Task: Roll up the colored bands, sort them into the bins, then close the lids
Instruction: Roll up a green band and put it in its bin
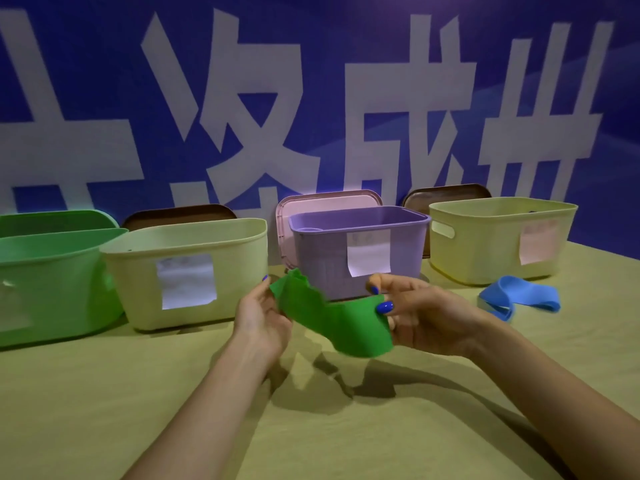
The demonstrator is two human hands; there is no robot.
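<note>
A green band (pixel 325 317) is held up off the table, stretched loosely between both hands over the middle of the surface, just in front of the purple bin (pixel 360 251). The left hand (pixel 263 313) grips its crumpled left end, fingers curled round it. The right hand (pixel 415 313) pinches the right end, thumb on the front face and fingers behind, and the band sags in a broad curve below that grip. Neither end is rolled.

A blue band (pixel 519 297) lies flat and unrolled on the table towards the right edge, just in front of the right yellow bin (pixel 498 237).

Four open bins stand in a row along the far edge of the table: a green bin (pixel 52 282) at the left, a pale yellow bin (pixel 187 268) beside it, the purple one in the middle, then the right yellow one. The pale yellow, purple and right yellow bins each carry a paper label on the front; any writing is too blurred to read. Lids lean upright behind the bins: a green lid (pixel 55 221), a brown lid (pixel 180 213), a pink lid (pixel 325 202) and another brown lid (pixel 446 194).

The table (pixel 311 427) is covered in a plain yellowish-tan cloth, with the arms' shadows falling on it below the hands. Behind it, a deep blue wall banner (pixel 311 81) bears large white characters.
</note>
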